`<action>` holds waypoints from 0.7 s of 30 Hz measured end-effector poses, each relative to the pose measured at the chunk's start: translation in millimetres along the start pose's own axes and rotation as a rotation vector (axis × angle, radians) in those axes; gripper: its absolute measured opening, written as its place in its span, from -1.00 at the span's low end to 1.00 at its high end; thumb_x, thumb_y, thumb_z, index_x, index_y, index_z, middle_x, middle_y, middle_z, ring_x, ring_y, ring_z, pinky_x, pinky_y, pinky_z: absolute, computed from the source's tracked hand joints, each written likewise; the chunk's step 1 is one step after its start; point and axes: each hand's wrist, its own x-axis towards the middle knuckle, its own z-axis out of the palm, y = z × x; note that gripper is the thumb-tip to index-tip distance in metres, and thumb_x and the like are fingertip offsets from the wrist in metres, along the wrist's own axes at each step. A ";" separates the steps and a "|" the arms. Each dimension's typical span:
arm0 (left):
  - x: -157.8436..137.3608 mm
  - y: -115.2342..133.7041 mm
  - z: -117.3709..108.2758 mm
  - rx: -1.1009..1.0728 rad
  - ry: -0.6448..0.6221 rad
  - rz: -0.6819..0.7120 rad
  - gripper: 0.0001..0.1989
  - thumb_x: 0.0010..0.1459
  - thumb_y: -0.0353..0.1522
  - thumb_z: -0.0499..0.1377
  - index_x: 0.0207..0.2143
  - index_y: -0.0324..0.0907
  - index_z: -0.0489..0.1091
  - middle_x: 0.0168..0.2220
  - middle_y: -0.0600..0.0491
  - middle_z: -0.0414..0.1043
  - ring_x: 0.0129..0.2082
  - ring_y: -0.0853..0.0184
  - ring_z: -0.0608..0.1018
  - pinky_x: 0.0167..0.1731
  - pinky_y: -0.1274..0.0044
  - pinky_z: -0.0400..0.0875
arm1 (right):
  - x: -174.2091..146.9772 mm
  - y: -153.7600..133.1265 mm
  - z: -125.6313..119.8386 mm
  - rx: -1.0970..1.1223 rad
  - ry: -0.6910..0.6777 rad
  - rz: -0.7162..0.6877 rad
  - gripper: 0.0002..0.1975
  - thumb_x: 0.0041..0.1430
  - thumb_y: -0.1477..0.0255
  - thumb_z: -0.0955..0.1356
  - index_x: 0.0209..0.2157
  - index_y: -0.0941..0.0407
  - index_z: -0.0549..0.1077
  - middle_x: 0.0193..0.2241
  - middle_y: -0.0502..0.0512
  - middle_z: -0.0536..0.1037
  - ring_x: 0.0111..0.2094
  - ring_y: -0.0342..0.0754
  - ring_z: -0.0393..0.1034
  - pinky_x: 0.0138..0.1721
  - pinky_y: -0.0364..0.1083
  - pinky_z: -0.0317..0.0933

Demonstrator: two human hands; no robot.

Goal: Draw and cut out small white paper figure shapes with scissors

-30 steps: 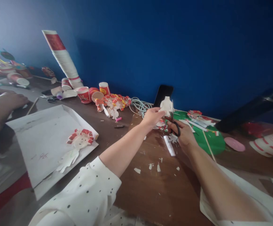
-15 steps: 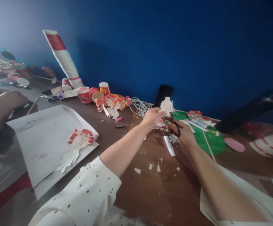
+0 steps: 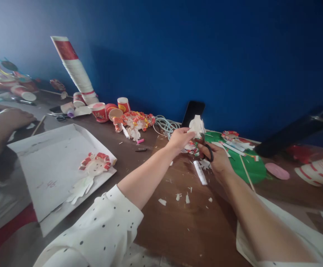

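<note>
Pinched in my left hand (image 3: 181, 138) is a white paper cutout (image 3: 197, 125), raised above the table in front of a black phone (image 3: 194, 111) leaning on the wall. My right hand (image 3: 214, 157) grips black-handled scissors (image 3: 209, 152), their blades at the lower right edge of the paper. Below my hands lies a white glue stick or tube (image 3: 200, 172), with a white paper piece (image 3: 205, 164) beside it. Small paper scraps (image 3: 187, 198) are scattered on the brown table (image 3: 175, 230). A partly hidden red and white paper piece (image 3: 190, 148) lies behind my hands.
At left, a white sheet (image 3: 58, 163) bears a paper doll (image 3: 96, 165); another person's hand (image 3: 13, 119) rests beyond it. Paper cups (image 3: 98, 112) and a leaning cup stack (image 3: 79, 72) stand near the wall. A green disc (image 3: 251, 168) lies right, near a pink disc (image 3: 277, 170).
The paper cutout has turned and tilted slightly in my left hand, by the scissor blades. Both arms stay nearly in place.
</note>
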 end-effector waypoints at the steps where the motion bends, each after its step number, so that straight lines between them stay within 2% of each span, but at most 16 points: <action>1: 0.4 -0.4 -0.1 0.001 -0.001 0.001 -0.87 0.02 -0.34 0.20 -0.40 -0.23 0.46 -0.57 0.10 0.37 -0.58 0.47 0.37 -0.49 0.61 0.27 | 0.1 0.1 -0.3 -0.005 0.001 -0.005 -0.61 -0.09 0.06 0.47 -0.50 0.13 0.55 -0.65 -0.04 0.36 -0.56 -0.16 0.15 -0.51 -0.11 0.04; 11: 7.1 -9.3 -2.8 -0.012 -0.031 0.039 -0.83 0.01 -0.29 0.19 -0.39 -0.22 0.45 -0.57 0.12 0.35 -0.58 0.47 0.36 -0.51 0.60 0.25 | -0.3 0.9 -1.5 -0.003 -0.009 0.014 -0.65 -0.10 0.09 0.49 -0.52 0.12 0.55 -0.66 -0.03 0.35 -0.54 -0.14 0.16 -0.51 -0.11 0.03; 16: 6.9 -8.0 -3.0 -0.029 -0.030 0.016 -0.84 -0.02 -0.29 0.19 -0.42 -0.22 0.44 -0.60 0.15 0.30 -0.62 0.48 0.31 -0.56 0.61 0.21 | 0.0 1.1 -2.6 -0.039 -0.031 0.005 -0.63 -0.08 0.10 0.48 -0.37 0.12 0.60 -0.65 -0.04 0.36 -0.53 -0.13 0.18 -0.49 -0.11 0.03; 21: 8.4 -7.8 -2.4 -0.107 -0.041 -0.006 -0.88 -0.03 -0.33 0.20 -0.46 -0.22 0.42 -0.63 0.16 0.26 -0.65 0.48 0.29 -0.59 0.61 0.18 | 0.3 1.3 -0.4 -0.004 -0.010 0.010 -0.52 -0.10 0.08 0.48 -0.22 0.14 0.61 -0.66 -0.06 0.35 -0.55 -0.14 0.17 -0.50 -0.11 0.03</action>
